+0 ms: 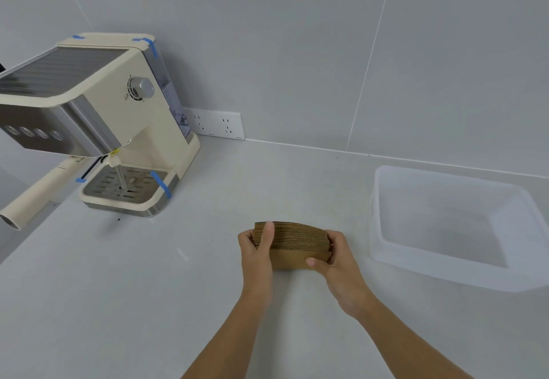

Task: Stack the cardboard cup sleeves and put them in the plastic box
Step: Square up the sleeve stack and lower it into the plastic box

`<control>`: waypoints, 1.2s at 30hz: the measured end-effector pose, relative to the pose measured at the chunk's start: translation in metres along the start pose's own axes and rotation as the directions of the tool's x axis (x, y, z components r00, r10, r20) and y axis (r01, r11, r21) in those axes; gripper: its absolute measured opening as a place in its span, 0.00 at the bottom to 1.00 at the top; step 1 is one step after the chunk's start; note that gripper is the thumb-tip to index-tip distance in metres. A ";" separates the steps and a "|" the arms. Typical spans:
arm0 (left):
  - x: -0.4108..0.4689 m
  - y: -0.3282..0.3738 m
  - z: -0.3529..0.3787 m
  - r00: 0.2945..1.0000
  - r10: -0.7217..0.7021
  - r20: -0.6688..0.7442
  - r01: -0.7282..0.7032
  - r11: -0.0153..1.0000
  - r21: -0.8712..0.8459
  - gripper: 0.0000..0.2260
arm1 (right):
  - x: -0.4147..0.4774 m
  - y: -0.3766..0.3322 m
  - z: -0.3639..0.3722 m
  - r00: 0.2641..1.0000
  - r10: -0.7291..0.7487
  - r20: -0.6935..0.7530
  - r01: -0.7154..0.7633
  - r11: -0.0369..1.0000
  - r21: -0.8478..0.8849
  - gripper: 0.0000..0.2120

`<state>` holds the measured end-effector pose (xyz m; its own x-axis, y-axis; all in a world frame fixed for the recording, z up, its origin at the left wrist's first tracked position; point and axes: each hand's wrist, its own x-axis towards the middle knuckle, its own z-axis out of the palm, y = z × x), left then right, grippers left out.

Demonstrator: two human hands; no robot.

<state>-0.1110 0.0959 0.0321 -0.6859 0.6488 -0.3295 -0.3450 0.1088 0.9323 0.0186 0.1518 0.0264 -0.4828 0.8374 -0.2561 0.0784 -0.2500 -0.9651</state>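
Forearms: both enter from bottom centre, bare, converging on stack.
L hand (257,248): clamps stack's left end; thumb over top edge, fingers curled behind.
R hand (337,255): grips right end; thumb on front face, fingers wrapped round back.
Sleeves (297,248): brown cardboard cup sleeves, flattened, bunched on edge, lower centre of frame, at or just above counter (148,289).
Box (386,248): translucent plastic box, right of frame, looks empty, apart from stack.
Risk: layers at right end sit uneven; loose squeeze during carry → stack may fan/spill. Box rim could snag an end.
Text: none legible on sleeves/box. Espresso machine (98,123) upper left, blue tape on corners; dial marks too small to read.
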 end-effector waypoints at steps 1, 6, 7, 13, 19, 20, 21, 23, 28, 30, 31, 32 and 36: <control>-0.002 -0.001 0.006 0.995 0.024 -0.096 -0.024 1.000 0.001 0.18 | -0.002 0.002 0.002 1.000 0.003 -0.004 -0.003 1.000 0.000 0.22; -0.006 -0.003 0.012 0.963 0.122 -0.240 -0.090 0.986 0.141 0.17 | -0.010 0.009 0.007 0.999 0.007 0.054 -0.018 0.981 0.194 0.24; -0.006 -0.005 0.011 0.964 0.136 -0.229 -0.104 0.984 0.147 0.17 | -0.009 0.008 0.008 0.999 0.004 0.055 -0.016 0.972 0.232 0.22; -0.005 -0.011 -0.004 0.975 0.222 0.002 -0.221 0.969 0.112 0.12 | -0.002 0.009 0.028 0.924 -0.076 -0.374 0.128 0.985 0.116 0.10; -0.006 -0.003 -0.008 0.995 0.095 0.039 -0.095 0.995 -0.006 0.09 | 0.005 0.001 0.034 0.884 -0.087 -0.459 0.170 0.975 0.142 0.10; -0.008 -0.002 -0.009 0.993 0.103 0.064 -0.104 0.995 0.005 0.07 | 0.005 -0.001 0.035 0.878 -0.102 -0.467 0.187 0.972 0.140 0.10; -0.012 -0.002 -0.011 0.988 0.131 0.080 -0.134 0.991 0.026 0.08 | 0.003 -0.003 0.034 0.877 -0.120 -0.466 0.208 0.968 0.141 0.11; -0.020 -0.007 -0.014 0.975 0.204 0.086 -0.209 0.976 0.063 0.10 | -0.003 -0.002 0.031 0.883 -0.171 -0.438 0.243 0.963 0.114 0.10; -0.029 -0.020 -0.016 0.967 0.239 0.091 -0.247 0.965 0.086 0.12 | -0.020 0.013 0.025 0.908 -0.137 -0.396 0.199 0.972 0.121 0.09; -0.029 -0.018 -0.013 0.979 0.199 0.045 -0.202 0.977 0.065 0.13 | -0.019 0.011 0.025 0.915 -0.093 -0.393 0.173 0.969 0.174 0.12; -0.030 -0.017 -0.011 0.979 0.204 0.024 -0.205 0.977 0.058 0.14 | -0.018 0.008 0.025 0.911 -0.095 -0.401 0.182 0.966 0.186 0.14; -0.030 -0.017 -0.009 0.974 0.224 0.013 -0.225 0.973 0.053 0.14 | -0.017 0.006 0.025 0.907 -0.113 -0.407 0.201 0.963 0.179 0.15; -0.032 -0.026 -0.010 0.974 0.224 0.003 -0.224 0.972 0.064 0.13 | -0.019 0.012 0.021 0.917 -0.126 -0.377 0.192 0.971 0.142 0.15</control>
<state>-0.0867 0.0651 0.0166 -0.7438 0.6591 -0.1114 -0.1407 0.0085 0.9900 0.0108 0.1225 0.0206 -0.1237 0.9832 -0.1341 -0.1407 -0.1511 -0.9784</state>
